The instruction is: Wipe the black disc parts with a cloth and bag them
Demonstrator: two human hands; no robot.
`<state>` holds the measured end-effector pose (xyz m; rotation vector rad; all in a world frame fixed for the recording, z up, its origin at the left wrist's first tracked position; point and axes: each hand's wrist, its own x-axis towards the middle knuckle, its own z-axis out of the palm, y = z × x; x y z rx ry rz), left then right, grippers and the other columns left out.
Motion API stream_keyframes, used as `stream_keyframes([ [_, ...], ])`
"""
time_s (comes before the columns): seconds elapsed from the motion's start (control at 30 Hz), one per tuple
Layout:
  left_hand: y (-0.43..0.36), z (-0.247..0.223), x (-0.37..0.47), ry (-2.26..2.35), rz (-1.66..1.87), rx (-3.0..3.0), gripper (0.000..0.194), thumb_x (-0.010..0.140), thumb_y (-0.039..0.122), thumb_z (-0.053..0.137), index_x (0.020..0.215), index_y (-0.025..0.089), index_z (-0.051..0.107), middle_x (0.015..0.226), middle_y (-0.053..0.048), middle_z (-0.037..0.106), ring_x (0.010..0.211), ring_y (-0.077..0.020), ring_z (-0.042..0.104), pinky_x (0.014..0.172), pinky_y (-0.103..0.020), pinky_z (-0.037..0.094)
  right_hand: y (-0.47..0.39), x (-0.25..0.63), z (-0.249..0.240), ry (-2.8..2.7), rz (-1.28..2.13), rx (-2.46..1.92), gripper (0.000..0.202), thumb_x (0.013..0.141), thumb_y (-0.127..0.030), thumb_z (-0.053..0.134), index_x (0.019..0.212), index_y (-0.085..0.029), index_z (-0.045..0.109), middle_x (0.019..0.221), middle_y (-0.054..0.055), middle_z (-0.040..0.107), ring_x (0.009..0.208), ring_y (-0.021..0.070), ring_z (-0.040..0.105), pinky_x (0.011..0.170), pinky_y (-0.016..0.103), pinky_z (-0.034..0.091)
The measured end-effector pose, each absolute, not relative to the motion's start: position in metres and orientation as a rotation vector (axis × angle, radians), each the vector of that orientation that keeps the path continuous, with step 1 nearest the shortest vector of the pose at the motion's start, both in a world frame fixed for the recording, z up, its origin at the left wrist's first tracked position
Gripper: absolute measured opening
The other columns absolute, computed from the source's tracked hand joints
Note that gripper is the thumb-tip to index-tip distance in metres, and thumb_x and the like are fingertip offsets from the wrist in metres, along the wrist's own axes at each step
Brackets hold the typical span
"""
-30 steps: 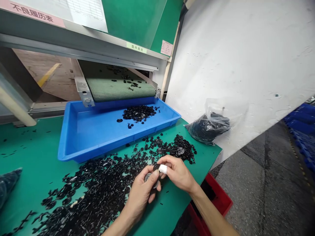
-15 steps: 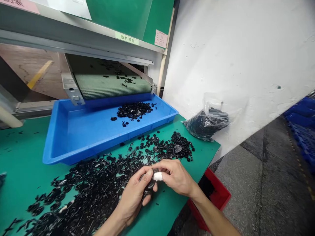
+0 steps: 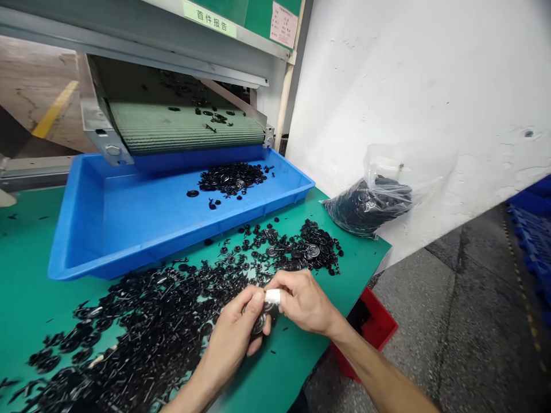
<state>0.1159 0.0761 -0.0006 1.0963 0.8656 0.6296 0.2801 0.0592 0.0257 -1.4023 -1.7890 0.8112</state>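
My left hand [image 3: 232, 330] is closed around a few round black plastic discs [image 3: 259, 324] with ringed faces. Against them, my right hand [image 3: 305, 301] pinches at the top edge, its fingertips meeting the left thumb; a white wrap [image 3: 272, 296] covers one of its digits. What lies between the right fingertips is hidden. Under and left of the hands spreads a heap of small black plastic parts [image 3: 159, 327], discs and thin sticks mixed. Just beyond the hands sits another cluster of black discs [image 3: 316, 249].
Behind the heap stands a blue tray [image 3: 129, 229] holding black parts, below the end of a green conveyor belt [image 3: 181, 129]. A clear bag of black parts [image 3: 370, 206] leans against the white wall [image 3: 408, 74]. A red bin [image 3: 381, 327] stands below the green table's right edge.
The camera view has shifted, so the tray and conveyor sit higher. My right hand's wrapped digit has come closer to the left thumb, and more of the held discs' faces shows.
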Motion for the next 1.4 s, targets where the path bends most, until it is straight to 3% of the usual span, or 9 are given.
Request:
stream_keyframes([
  [0.17, 0.074, 0.0, 0.117, 0.87, 0.718, 0.993, 0.035, 0.09, 0.053, 0.052, 0.086, 0.018, 0.056, 0.056, 0.004, 0.057, 0.036, -0.0026, 0.036, 0.038, -0.014, 0.021, 0.083, 0.291, 0.029, -1.828, 0.921, -1.422, 0.026, 0.085, -0.004, 0.043, 0.091, -0.018, 0.065, 0.065, -0.004, 0.061, 0.055, 0.0091, 0.058, 0.055, 0.019, 0.041],
  [0.27, 0.076, 0.004, 0.117, 0.829, 0.732, 0.88, 0.033, 0.091, 0.049, 0.053, 0.088, 0.017, 0.059, 0.055, 0.003, 0.058, 0.036, -0.0024, 0.035, 0.037, -0.013, 0.022, 0.118, 0.309, 0.037, -1.964, 0.552, -1.616, 0.037, 0.085, 0.001, 0.039, 0.102, -0.017, 0.065, 0.09, 0.003, 0.066, 0.075, 0.0134, 0.062, 0.069, 0.024, 0.045],
  [0.37, 0.08, 0.007, 0.116, 0.757, 0.764, 0.777, 0.027, 0.09, 0.042, 0.057, 0.086, 0.015, 0.062, 0.061, 0.0, 0.061, 0.039, -0.003, 0.035, 0.035, -0.013, 0.025, 0.158, 0.321, 0.041, -2.096, 0.315, -1.851, 0.045, 0.084, 0.002, 0.04, 0.118, -0.016, 0.063, 0.113, 0.012, 0.061, 0.097, 0.0218, 0.059, 0.08, 0.03, 0.043],
  [0.57, 0.082, 0.007, 0.112, 0.641, 0.815, 0.625, 0.02, 0.088, 0.034, 0.061, 0.098, 0.017, 0.064, 0.074, -0.001, 0.062, 0.044, -0.0048, 0.042, 0.03, -0.011, 0.027, 0.198, 0.322, 0.035, -2.231, 0.489, -1.839, 0.041, 0.073, 0.004, 0.053, 0.099, -0.021, 0.072, 0.101, 0.007, 0.064, 0.083, 0.0198, 0.058, 0.068, 0.025, 0.038],
  [0.73, 0.08, 0.006, 0.112, 0.606, 0.845, 0.564, 0.028, 0.09, 0.043, 0.058, 0.085, 0.016, 0.062, 0.078, -0.002, 0.062, 0.048, -0.0053, 0.047, 0.03, -0.01, 0.032, 0.188, 0.328, 0.039, -2.114, 0.542, -1.764, 0.033, 0.069, 0.003, 0.049, 0.087, -0.017, 0.069, 0.084, 0.005, 0.064, 0.074, 0.0172, 0.056, 0.065, 0.025, 0.038],
  [0.9, 0.082, 0.008, 0.112, 0.612, 0.843, 0.543, 0.021, 0.081, 0.034, 0.071, 0.079, 0.017, 0.058, 0.087, -0.004, 0.064, 0.06, -0.0087, 0.056, 0.031, -0.01, 0.034, 0.154, 0.328, 0.046, -1.902, 0.712, -1.602, 0.036, 0.078, -0.008, 0.046, 0.108, -0.015, 0.064, 0.079, 0.003, 0.064, 0.068, 0.0144, 0.062, 0.065, 0.026, 0.048],
  [1.03, 0.083, 0.01, 0.113, 0.645, 0.835, 0.583, 0.02, 0.078, 0.028, 0.072, 0.091, 0.018, 0.061, 0.077, 0.002, 0.057, 0.051, -0.0051, 0.047, 0.029, -0.009, 0.026, 0.119, 0.312, 0.044, -1.692, 1.02, -1.436, 0.036, 0.085, -0.023, 0.049, 0.118, -0.012, 0.061, 0.084, 0.005, 0.067, 0.073, 0.0154, 0.07, 0.067, 0.028, 0.056],
  [1.17, 0.078, 0.01, 0.116, 0.74, 0.832, 0.761, 0.025, 0.083, 0.042, 0.066, 0.088, 0.019, 0.057, 0.064, 0.006, 0.049, 0.043, -0.0039, 0.036, 0.03, -0.01, 0.02, 0.089, 0.289, 0.035, -1.262, 1.337, -1.282, 0.034, 0.075, -0.029, 0.069, 0.105, -0.014, 0.065, 0.085, 0.004, 0.066, 0.071, 0.016, 0.07, 0.067, 0.028, 0.057],
  [1.4, 0.073, 0.006, 0.116, 0.848, 0.736, 1.056, 0.033, 0.087, 0.055, 0.055, 0.091, 0.022, 0.052, 0.05, 0.01, 0.045, 0.037, -0.0044, 0.024, 0.035, -0.014, 0.017, 0.053, 0.267, 0.031, -1.434, 0.979, -1.422, 0.014, 0.08, -0.014, 0.055, 0.091, -0.017, 0.064, 0.076, 0.0, 0.067, 0.068, 0.0128, 0.063, 0.062, 0.023, 0.048],
])
